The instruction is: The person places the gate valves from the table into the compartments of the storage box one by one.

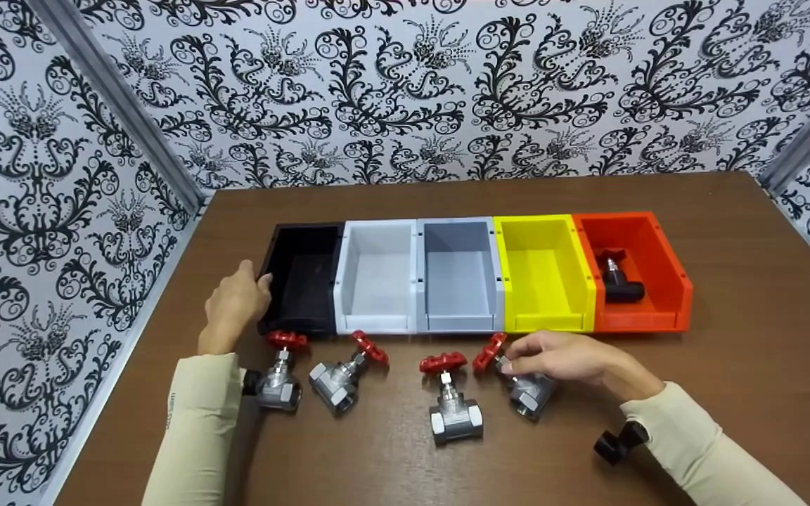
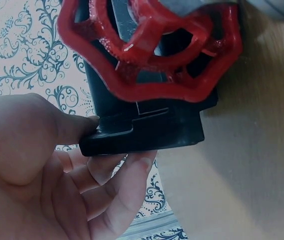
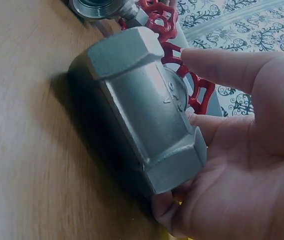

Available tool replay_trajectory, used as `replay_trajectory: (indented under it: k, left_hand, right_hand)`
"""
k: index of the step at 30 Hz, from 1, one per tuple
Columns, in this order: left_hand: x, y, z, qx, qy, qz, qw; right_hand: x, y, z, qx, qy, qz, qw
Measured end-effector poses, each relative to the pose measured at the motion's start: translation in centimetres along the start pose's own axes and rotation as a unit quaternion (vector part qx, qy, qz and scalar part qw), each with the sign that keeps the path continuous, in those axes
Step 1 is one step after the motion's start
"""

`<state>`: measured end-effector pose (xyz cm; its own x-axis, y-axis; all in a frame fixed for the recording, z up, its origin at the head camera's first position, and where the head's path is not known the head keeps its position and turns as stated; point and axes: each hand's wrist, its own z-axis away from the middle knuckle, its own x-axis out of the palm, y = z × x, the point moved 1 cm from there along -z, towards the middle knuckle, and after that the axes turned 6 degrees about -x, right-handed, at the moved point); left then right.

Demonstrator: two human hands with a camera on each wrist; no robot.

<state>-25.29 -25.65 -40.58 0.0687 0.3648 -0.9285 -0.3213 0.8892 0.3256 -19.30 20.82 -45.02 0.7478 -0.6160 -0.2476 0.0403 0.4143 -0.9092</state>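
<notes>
On the left, my left hand (image 1: 238, 299) holds the left wall of a black bin (image 1: 299, 327), its thumb at the rim and its fingers along the outside in the left wrist view. My right hand (image 1: 574, 358) has thumb and fingers around the neck of a steel valve (image 3: 142, 110) with a red handwheel (image 1: 489, 351), in front of the yellow bin (image 1: 549, 323). The valve's body leans at a slant close over the table. Beside the left wrist stands another valve (image 1: 280, 386); its red handwheel (image 2: 156, 92) overlaps the black bin in the left wrist view.
Two more red-wheeled valves, one tilted (image 1: 338, 383) and one upright (image 1: 455, 414), are on the brown table (image 1: 377, 464). White (image 1: 377, 325), grey (image 1: 460, 324) and orange (image 1: 644, 322) bins complete the row. A black-handled metal fitting (image 1: 619, 284) lies in the orange one.
</notes>
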Motion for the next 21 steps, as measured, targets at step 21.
replay_trajectory:
  k: [21]
  left_hand:
    - [0.0, -0.1, 0.0, 0.002, 0.001, 0.006, 1.0]
  right_hand:
    - [0.0, -0.3, 1.4, -0.019, 0.024, 0.016, 0.9994]
